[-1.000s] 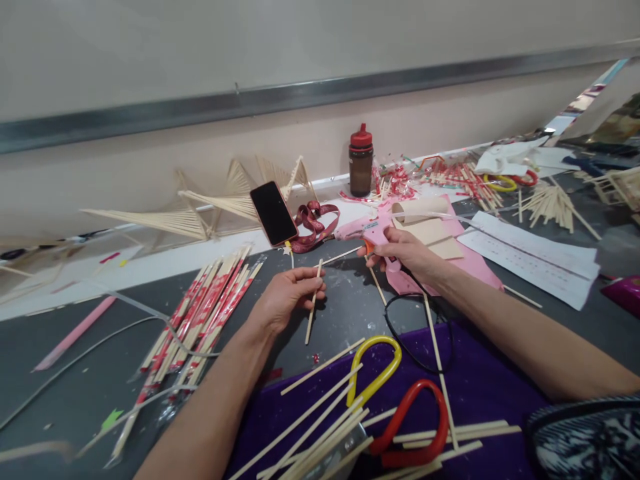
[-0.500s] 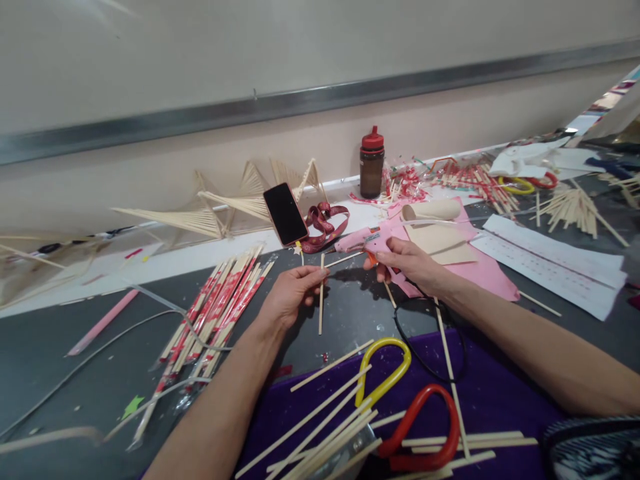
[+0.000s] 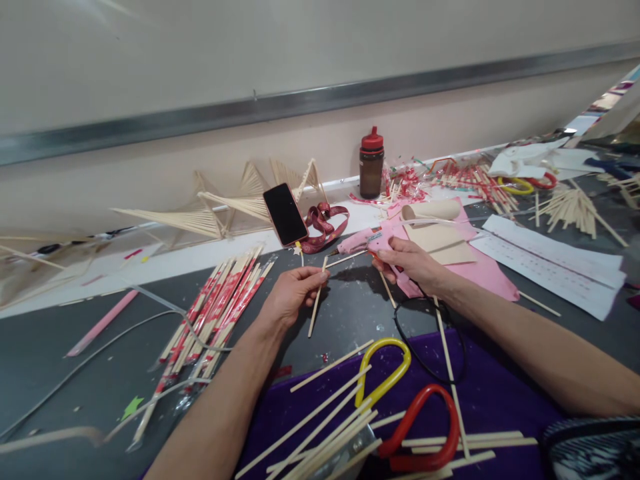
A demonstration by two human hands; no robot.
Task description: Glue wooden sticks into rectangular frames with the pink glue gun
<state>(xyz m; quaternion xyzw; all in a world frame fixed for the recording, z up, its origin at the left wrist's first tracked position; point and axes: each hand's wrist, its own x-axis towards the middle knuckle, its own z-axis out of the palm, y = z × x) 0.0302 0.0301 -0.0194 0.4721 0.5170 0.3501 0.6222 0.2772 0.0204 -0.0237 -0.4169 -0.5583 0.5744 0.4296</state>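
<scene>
I've got the wall (image 3: pixel 190 150) as a hard edge beyond the pink hot glue gun (image 3: pixel 365 240), while the dark gray tabletop (image 3: pixel 355 307) spreads to the gun's left and shows between it and the purple sheet (image 3: pixel 495 393) on its near side. On that sheet, red-and-yellow-handled scissors (image 3: pixel 400 440) and loose sticks (image 3: pixel 303 421) crowd my room; wrapped chopsticks (image 3: pixel 213 307) lie well left of the gun. The right hand (image 3: pixel 410 263) is wrapped around the gun's handle, fingers by the orange trigger (image 3: pixel 373 253), nozzle (image 3: pixel 332 253) aimed left. The left hand (image 3: pixel 295 290), left of the gun, pinches a short wooden stick (image 3: pixel 316 310) between thumb and fingers, lower end slanting toward me, top just beside the nozzle; through this camera I can't tell whether they touch.
</scene>
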